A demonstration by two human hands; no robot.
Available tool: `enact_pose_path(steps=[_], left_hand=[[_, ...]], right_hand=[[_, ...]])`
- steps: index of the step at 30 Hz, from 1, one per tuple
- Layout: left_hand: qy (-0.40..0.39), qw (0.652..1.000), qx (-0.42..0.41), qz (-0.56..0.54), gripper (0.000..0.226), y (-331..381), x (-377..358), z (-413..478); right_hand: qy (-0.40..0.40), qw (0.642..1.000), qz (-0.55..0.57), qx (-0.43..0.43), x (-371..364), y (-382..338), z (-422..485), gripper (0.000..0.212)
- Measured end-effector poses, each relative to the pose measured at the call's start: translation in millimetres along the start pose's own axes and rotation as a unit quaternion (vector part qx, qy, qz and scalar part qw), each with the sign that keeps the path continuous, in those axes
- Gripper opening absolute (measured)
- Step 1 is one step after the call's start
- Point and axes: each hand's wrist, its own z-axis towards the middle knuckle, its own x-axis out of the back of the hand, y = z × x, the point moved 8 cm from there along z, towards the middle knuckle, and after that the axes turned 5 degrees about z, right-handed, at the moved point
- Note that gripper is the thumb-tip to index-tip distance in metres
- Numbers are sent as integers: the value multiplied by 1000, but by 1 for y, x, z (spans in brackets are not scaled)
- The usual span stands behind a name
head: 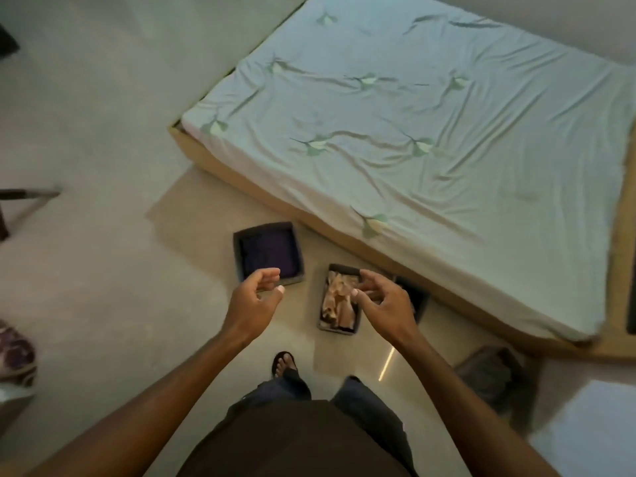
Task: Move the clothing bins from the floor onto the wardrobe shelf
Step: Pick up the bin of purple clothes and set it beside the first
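Clothing bins are seen on the tiled floor (113,270) beside the bed (413,132): a dark bin (241,251) with purple fabric, a narrower bin (339,327) holding beige cloth, and a third bin (418,297) largely hidden behind the right hand (385,297). Both arms are stretched forward above them. The left hand (256,294) is held with fingers loosely curled and apart, nothing grasped; the right hand's fingers are likewise spread and empty. A sandalled foot (284,364) is planted just below the bins.

Floor (103,287) with two bins (268,256)
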Motion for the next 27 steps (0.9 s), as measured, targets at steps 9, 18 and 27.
enact_pose_path(steps=[9, 18, 27], left_hand=[[56, 990, 131, 16, 31, -87, 57, 114], [-2, 968, 244, 67, 39, -270, -4, 275], [-79, 927, 356, 89, 46, -522, -137, 376]], right_hand=[[-92, 994, -42, -40, -113, -15, 152, 49], [-168, 964, -175, -110, -268, 131, 331, 59], [-229, 879, -397, -129, -387, 367, 445, 61]])
